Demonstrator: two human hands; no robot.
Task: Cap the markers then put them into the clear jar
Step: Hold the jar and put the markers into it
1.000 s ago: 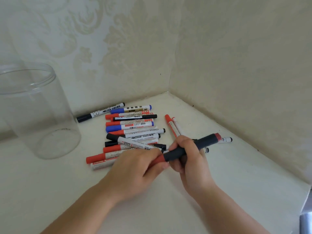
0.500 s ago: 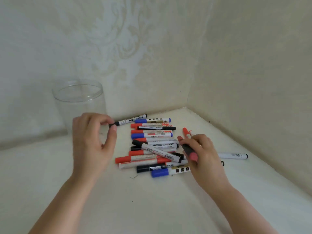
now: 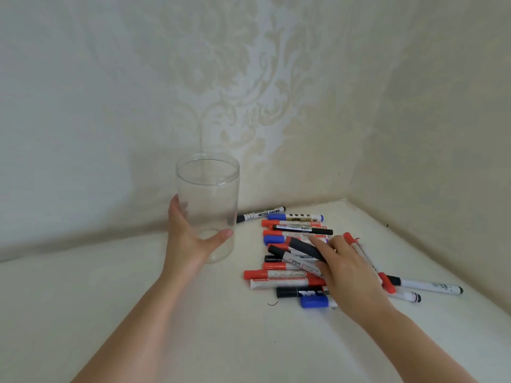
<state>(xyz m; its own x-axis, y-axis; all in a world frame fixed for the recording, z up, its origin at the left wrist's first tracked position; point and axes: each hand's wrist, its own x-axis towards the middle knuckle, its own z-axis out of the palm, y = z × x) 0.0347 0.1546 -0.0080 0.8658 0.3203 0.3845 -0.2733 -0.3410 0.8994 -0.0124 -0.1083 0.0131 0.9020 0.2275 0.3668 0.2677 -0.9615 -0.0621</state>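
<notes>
Markers (image 3: 293, 261): a loose pile on the white desk (image 3: 138, 286), right of centre, most lying roughly parallel with caps pointing left. Red, blue and black caps are mixed through it. A black-capped white marker (image 3: 260, 214) lies apart at the far edge near the wall. Two thin white pens (image 3: 425, 286) lie off to the right of the pile, with a red-capped one (image 3: 356, 244) beside the right hand.

Clear jar (image 3: 208, 205) stands upright on the desk, left of the pile, open mouth up, nothing seen inside. Left hand (image 3: 190, 236) grips its lower half, thumb across the near side, fingers wrapped round the far side and showing through the plastic.

Right hand (image 3: 345, 272) lies over the right part of the pile, palm down. Its fingers (image 3: 318, 241) are stretched out and a little apart, on top of a dark marker (image 3: 307, 248) which sits tilted across the other markers. The fingers are not curled round it, so this is contact only. That marker's right end is hidden under the hand; cap state cannot be told.

A small dark thread (image 3: 272, 303) lies on the desk just in front of the pile. Patterned cream wallpaper (image 3: 249, 92) covers both walls meeting in the corner behind.
</notes>
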